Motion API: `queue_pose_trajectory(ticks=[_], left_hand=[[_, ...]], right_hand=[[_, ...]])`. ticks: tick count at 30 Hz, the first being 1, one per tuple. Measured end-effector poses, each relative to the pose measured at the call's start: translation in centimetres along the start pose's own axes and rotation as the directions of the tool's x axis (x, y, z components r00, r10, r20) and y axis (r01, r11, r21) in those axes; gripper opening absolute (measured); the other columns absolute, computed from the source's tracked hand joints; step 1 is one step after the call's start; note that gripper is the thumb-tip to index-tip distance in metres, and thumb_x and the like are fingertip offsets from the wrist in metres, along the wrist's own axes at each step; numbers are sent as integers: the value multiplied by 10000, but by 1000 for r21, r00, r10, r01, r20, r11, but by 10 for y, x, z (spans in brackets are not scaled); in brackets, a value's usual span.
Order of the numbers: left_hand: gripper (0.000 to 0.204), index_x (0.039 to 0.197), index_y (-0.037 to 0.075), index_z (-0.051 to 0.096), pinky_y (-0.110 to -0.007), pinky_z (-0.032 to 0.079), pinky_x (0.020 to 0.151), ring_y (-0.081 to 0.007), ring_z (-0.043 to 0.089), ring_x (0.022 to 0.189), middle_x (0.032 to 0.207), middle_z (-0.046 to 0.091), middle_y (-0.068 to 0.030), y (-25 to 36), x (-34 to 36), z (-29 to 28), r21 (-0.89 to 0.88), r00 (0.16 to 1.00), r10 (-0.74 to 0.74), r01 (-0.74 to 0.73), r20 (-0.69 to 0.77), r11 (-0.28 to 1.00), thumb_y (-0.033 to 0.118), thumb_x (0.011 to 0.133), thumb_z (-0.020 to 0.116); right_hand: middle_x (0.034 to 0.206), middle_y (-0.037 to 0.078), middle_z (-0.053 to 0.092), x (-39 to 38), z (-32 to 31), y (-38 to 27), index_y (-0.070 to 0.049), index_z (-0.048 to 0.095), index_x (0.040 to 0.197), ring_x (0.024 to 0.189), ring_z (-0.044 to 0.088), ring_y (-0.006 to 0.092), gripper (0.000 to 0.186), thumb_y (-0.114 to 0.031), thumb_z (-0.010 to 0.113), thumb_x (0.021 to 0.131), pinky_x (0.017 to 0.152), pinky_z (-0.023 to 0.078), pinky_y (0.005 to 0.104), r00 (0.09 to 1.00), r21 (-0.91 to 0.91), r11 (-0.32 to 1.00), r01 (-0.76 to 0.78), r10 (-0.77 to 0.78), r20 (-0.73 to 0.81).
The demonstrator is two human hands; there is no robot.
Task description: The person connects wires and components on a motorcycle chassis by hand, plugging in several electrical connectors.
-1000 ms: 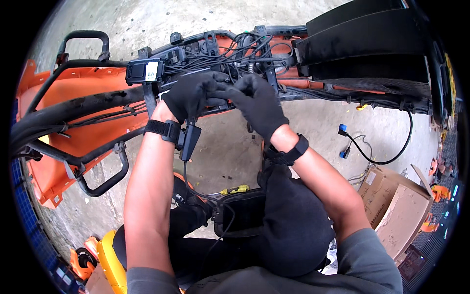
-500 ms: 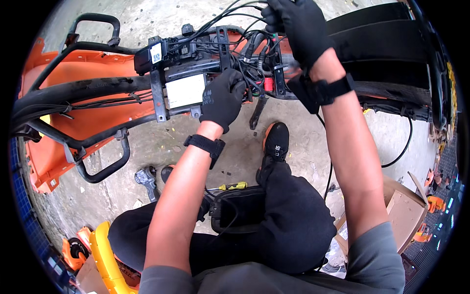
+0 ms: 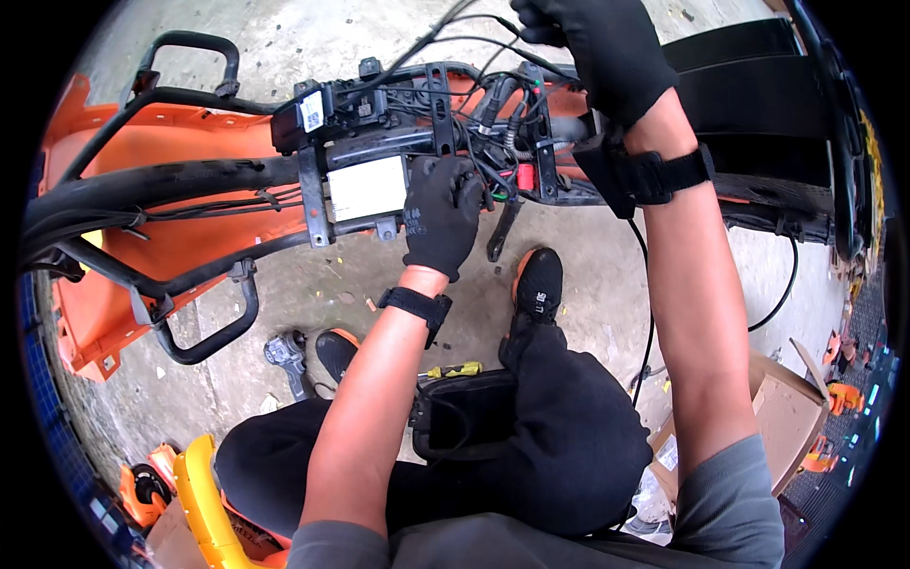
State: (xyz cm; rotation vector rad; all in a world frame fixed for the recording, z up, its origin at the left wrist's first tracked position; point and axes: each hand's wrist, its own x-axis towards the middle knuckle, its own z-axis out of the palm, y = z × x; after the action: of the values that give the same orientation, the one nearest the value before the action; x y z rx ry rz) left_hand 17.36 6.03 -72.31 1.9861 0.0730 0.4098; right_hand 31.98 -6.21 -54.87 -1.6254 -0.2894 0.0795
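Observation:
My gloved left hand [image 3: 442, 213] is closed at the right end of a white-topped box [image 3: 366, 187] on the black vehicle frame [image 3: 438, 114]; what its fingertips grip is hidden. My gloved right hand [image 3: 592, 52] is raised at the top, fingers curled round black cables [image 3: 464, 40] that arch up from the frame. A black module with a label [image 3: 303, 119] sits above the white box. A bundle of wires, a red part [image 3: 526, 175] and a green one lie between my hands among the frame rails.
Orange body panel [image 3: 171, 228] with tube handles at left; black curved panels [image 3: 739, 76] at right. On the concrete floor [image 3: 408, 275] are a power drill [image 3: 286, 358], yellow screwdriver [image 3: 457, 369], black case [image 3: 464, 422], cardboard box [image 3: 787, 427] and yellow panel [image 3: 204, 493]. My feet are below the frame.
My hands have parted since a second ago: the right rose up and right lifting cables, uncovering the white box. Since half a second ago, both hands have shifted slightly right, the left also lower.

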Motion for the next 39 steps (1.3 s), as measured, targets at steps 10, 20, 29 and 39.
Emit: queue_pose_trajectory(ticks=[10, 20, 29, 39], left_hand=[[174, 963, 23, 641, -403, 471, 726, -333, 577, 846, 915, 568, -155, -1, 2, -1, 76, 997, 72, -70, -19, 995, 94, 807, 673], [578, 1417, 44, 422, -456, 284, 1137, -381, 381, 1358, 1486, 400, -202, -46, -23, 14, 217, 966, -39, -17, 254, 976, 327, 927, 536], [280, 1068, 39, 620, -462, 460, 840, -421, 566, 987, 1040, 597, -213, -17, -1, 4, 149, 989, 141, -147, 50, 978, 218, 854, 649], [124, 932, 26, 654, -408, 467, 779, -332, 579, 880, 901, 623, -132, -14, 2, -3, 103, 988, 149, -143, -51, 984, 100, 833, 654]], right_hand=[[777, 113, 672, -15, -18, 38, -56, 617, 982, 711, 642, 259, 179, -190, 637, 865, 683, 513, 378, 999, -768, 640, 5, -38, -25], [1127, 173, 672, -37, 126, 84, -95, 687, 1091, 1102, 612, 333, 276, -183, 591, 848, 902, 473, 509, 913, -914, 166, 370, 119, 391], [912, 164, 680, 0, 103, 67, -118, 669, 939, 840, 640, 382, 205, -303, 583, 927, 764, 512, 459, 850, -615, 626, 478, -156, 502], [827, 2, 606, 48, 0, -88, -38, 637, 1056, 708, 583, 108, 206, -211, 558, 975, 647, 502, 250, 882, 295, 880, 373, -434, 182]])
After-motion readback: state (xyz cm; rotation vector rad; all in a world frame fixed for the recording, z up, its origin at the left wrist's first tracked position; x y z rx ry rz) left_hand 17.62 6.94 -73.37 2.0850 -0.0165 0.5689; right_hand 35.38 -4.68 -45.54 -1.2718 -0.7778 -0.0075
